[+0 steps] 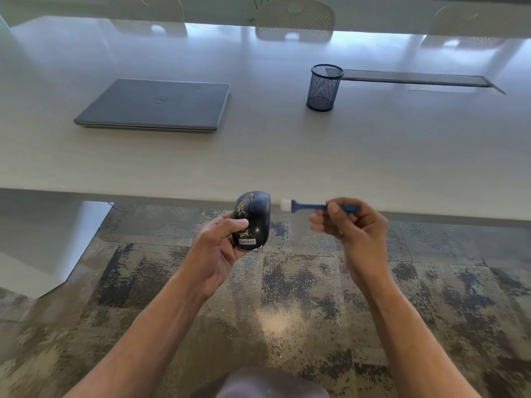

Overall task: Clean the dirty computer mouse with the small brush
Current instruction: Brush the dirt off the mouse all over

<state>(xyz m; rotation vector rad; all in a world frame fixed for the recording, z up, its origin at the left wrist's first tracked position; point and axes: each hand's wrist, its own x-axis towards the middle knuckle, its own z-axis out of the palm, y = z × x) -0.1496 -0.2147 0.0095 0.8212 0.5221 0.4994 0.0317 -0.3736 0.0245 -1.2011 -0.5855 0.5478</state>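
A black computer mouse (pixel 255 218) with pale crumbs of dirt on its top and left side is held in the air just in front of the table's near edge. My left hand (pixel 217 242) grips it from the left and below, thumb across its left flank. My right hand (pixel 352 225) pinches the blue handle of a small brush (pixel 311 206). The brush lies level, its white bristle tip pointing left and a short gap away from the mouse's right side.
A shut grey laptop (pixel 156 106) lies on the pale table (pixel 287 156) at the left. A black mesh pen cup (pixel 324 87) stands at centre right, beside a long cable slot (pixel 416 79). Chairs (pixel 294 20) line the far side. Patterned carpet (pixel 287 297) is below.
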